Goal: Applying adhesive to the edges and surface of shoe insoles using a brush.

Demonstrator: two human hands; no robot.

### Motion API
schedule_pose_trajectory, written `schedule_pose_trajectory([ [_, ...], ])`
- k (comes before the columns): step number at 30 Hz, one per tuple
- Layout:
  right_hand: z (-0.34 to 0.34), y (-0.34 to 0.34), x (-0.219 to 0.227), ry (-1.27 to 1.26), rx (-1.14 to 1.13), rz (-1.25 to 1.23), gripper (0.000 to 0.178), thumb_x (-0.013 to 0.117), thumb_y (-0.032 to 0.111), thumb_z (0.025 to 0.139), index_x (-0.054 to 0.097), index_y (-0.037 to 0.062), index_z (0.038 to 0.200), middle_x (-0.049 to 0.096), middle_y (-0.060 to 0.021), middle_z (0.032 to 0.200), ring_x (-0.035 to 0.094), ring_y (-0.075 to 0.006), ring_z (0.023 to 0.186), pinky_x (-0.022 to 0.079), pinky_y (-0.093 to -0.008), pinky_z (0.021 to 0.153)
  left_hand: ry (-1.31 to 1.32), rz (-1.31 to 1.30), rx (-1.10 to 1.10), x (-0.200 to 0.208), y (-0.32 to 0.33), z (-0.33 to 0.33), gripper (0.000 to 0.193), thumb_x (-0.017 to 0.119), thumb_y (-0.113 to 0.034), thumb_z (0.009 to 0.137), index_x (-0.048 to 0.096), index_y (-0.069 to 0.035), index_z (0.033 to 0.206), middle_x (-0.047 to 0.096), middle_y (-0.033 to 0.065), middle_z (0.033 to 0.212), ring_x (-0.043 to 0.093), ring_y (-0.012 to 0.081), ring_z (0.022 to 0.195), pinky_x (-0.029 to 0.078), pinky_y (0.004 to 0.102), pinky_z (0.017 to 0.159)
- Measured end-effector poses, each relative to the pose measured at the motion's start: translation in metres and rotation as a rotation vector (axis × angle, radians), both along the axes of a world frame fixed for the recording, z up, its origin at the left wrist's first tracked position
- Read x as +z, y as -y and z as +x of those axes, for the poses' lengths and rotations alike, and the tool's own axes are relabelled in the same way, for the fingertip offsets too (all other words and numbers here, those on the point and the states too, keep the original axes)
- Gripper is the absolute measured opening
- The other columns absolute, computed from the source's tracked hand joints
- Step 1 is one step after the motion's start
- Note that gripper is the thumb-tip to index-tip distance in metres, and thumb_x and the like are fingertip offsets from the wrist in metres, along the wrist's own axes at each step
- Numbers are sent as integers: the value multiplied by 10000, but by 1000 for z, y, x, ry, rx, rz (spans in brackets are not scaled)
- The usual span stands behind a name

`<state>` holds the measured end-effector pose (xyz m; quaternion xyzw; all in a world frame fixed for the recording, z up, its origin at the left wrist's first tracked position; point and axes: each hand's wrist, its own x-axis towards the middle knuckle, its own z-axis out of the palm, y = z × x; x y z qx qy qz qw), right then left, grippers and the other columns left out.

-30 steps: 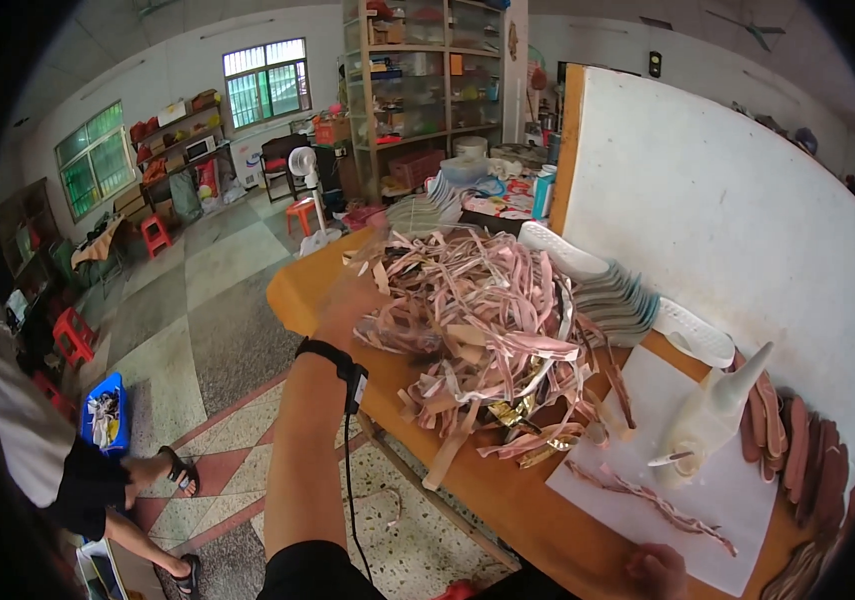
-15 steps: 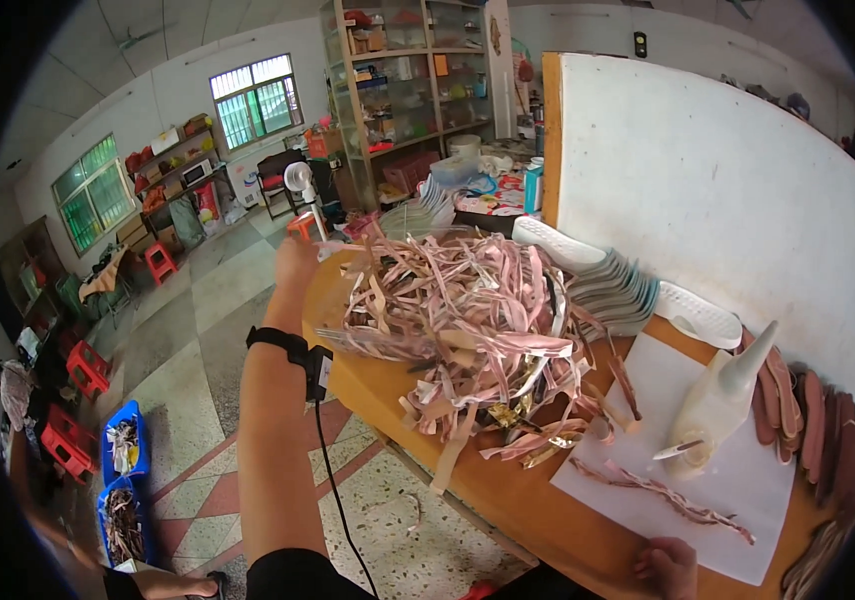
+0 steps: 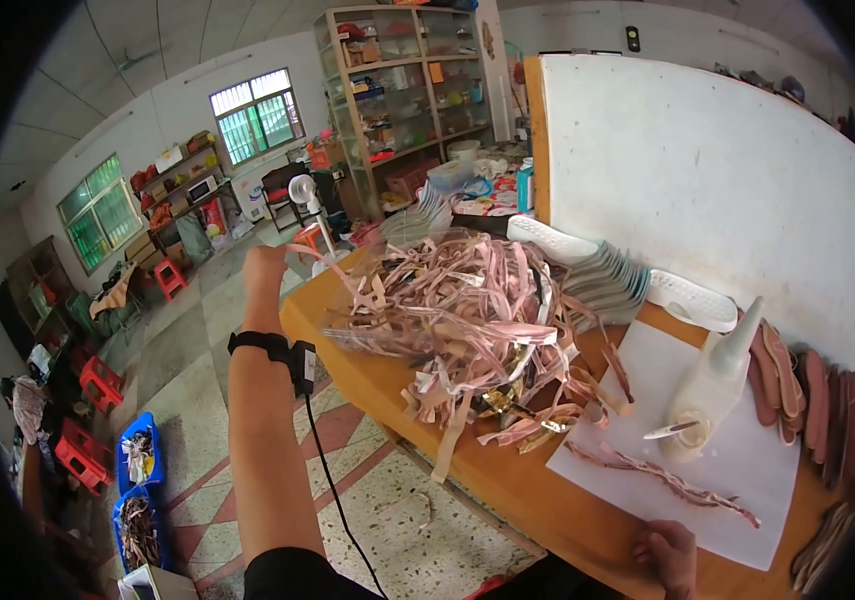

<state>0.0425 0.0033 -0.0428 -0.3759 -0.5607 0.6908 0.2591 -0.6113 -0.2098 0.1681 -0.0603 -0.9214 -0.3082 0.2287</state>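
So on the floor at far left there's 2 red stools [image 3: 98,385], then 2 blue bins [image 3: 136,530] with scraps in them. Next up, the left hand [image 3: 266,264], out just past the left edge of the orange-brown table [image 3: 518,490], fingers closed on the end of a pink strip [image 3: 320,250]. That strip runs back over the table's left edge into a big messy pile of strips [image 3: 488,290], partly in clear plastic, which hogs the left end and spills toward the front edge.

Along the back edge, by the white partition [image 3: 708,170], sits a row of stacked soles [image 3: 608,285]. Right of the pile there's a white sheet [image 3: 638,400] with a twisted bit of strip [image 3: 688,488] lying across its front part. The right hand [image 3: 668,555] is down near the table's front edge, just beside the sheet, fingers curled; can't tell if they're gripping anything. Cream bottle [image 3: 698,400] with a pointy spout stands on the sheet, and pinkish-brown insoles [image 3: 830,410] line the right end.
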Motion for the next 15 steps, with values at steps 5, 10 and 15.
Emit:
schedule_pose_trajectory([
  [5, -1, 0, 1, 53, -34, 22, 183, 511, 41, 795, 532, -46, 956, 597, -114, 749, 593, -175, 604, 503, -260, 514, 77, 258, -136, 18, -3, 20, 345, 569, -307, 756, 626, 3, 615, 494, 80, 429, 540, 180, 446, 428, 313, 485],
  [10, 2, 0, -1, 17, -22, 7, 202, 510, 44, 805, 518, -54, 982, 589, -110, 770, 588, -168, 614, 501, -253, 521, 481, 851, -666, 37, -16, 76, 221, 584, -232, 805, 627, -25, 739, 517, 23, 584, 440, 95, 454, 331, 236, 399],
  [15, 6, 1, 0, 36, 10, 55, 202, 512, 38, 808, 533, -51, 989, 585, -94, 770, 588, -162, 637, 502, -259, 572, 565, 996, -1020, 35, -49, 144, 156, 552, -131, 828, 600, 3, 892, 528, 11, 662, 432, 66, 488, 299, 203, 392],
])
